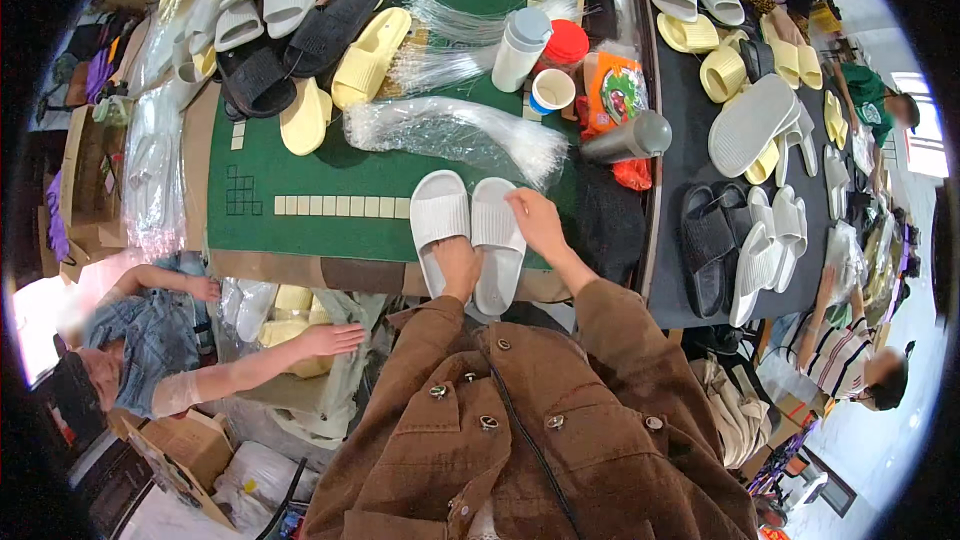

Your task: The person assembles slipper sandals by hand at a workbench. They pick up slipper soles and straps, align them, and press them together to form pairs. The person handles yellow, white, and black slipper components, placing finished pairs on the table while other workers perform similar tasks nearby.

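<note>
A pair of light grey slide slippers is in front of me at the table's near edge, toes pointing away and heels jutting past the edge. My left hand (457,268) has its fingers tucked under the ribbed strap of the left slipper (439,212), gripping it; the fingertips are hidden. On the right slipper (497,220), my right hand (537,225) pinches the outer side of the strap with bent fingers. Beyond the pair lies a bundle of clear plastic strands (460,135) in a transparent bag.
More loose strands (440,70), a bottle (522,45), a paper cup (552,92) and a grey flask (630,138) occupy the green mat (320,175). Black slippers (340,20) and yellow ones pile up far left. Another slipper-covered table (672,165) stands right. A co-worker's arm (270,355) reaches in at left.
</note>
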